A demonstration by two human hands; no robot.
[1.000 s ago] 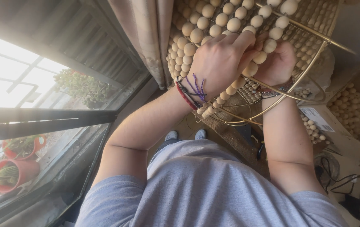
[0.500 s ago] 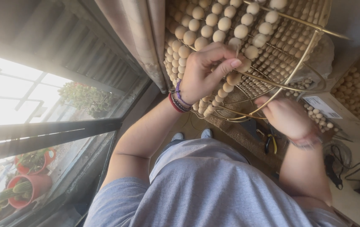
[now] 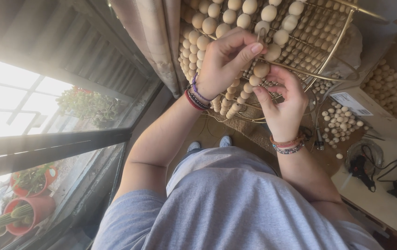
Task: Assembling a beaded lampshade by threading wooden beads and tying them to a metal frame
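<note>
Two hands now together at hanging beaded wire frame (image 3: pixel 295 41): right hand (image 3: pixel 282 104), lower half a second ago, raised beside left hand (image 3: pixel 224 62), fingers pinching wooden bead (image 3: pixel 261 69).

A pale surface (image 3: pixel 384 203) stood at the right; a black tool (image 3: pixel 359 167) and black cables (image 3: pixel 395 166) lay on it. Loose wooden beads (image 3: pixel 339 125) lay scattered on the floor (image 3: pixel 207 134).
</note>
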